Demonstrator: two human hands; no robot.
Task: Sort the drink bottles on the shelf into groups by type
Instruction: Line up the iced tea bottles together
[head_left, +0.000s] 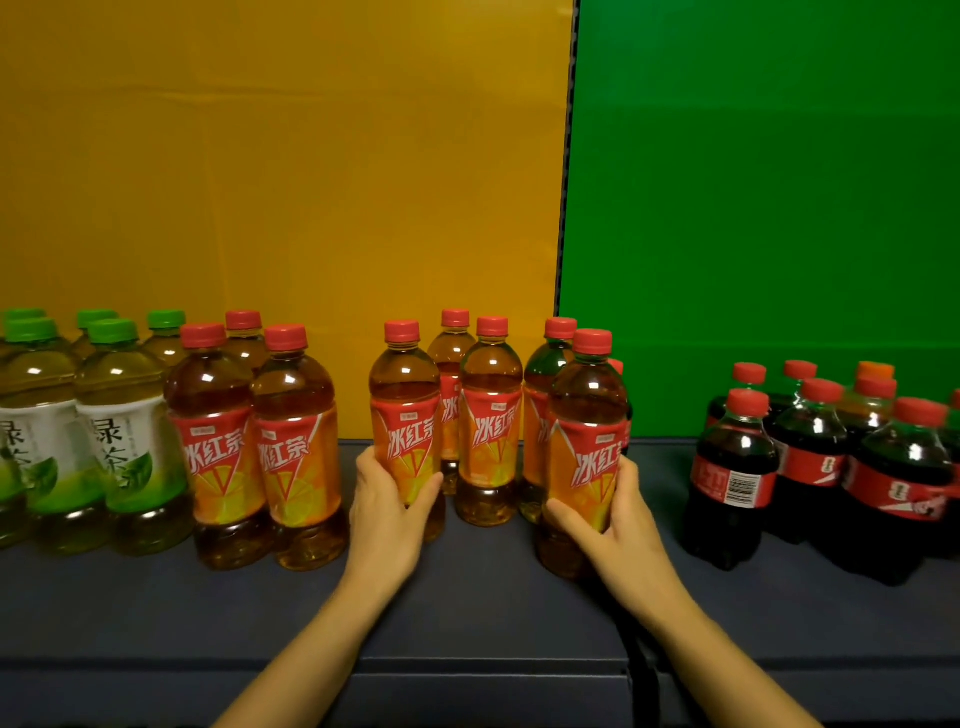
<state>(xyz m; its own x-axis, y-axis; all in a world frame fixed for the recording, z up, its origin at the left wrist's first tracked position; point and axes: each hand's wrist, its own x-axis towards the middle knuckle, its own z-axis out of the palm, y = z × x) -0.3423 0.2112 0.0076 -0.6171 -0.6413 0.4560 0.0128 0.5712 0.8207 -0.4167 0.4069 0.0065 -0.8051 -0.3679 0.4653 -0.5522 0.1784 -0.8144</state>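
iced tea bottles (405, 415) — two gripped, green tea bottles (124, 436) — five

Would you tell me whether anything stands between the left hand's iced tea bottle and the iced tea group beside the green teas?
Nothing visible does: only bare shelf separates the bottle in the left hand from the iced tea group on its left.

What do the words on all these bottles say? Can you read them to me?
"冰红茶": on the red and orange labels of the red-capped tea bottles.
"绿茶": on the white and green labels of the green-capped bottles.
Cola bottles: a barcode and white marks on the red labels, too blurred to read.
Small logo above "冰红茶": too small to read.
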